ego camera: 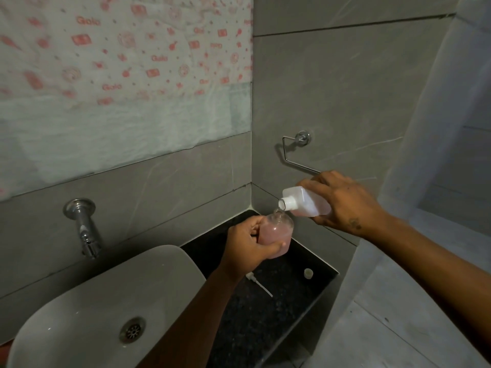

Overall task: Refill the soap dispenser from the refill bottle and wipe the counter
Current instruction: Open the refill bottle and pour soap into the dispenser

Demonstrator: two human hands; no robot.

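Two hands at work, centre right of frame: left hand [248,241] wrapped round dispenser [276,236], right hand [342,201] clasped round tilted refill bottle [305,204], spout just above dispenser's mouth. Pouring step, seemingly midway. Next: level bottle, refit pump [259,282], then wipe counter [265,314]. Counted: one pump, one cap [308,273], both lying on counter.
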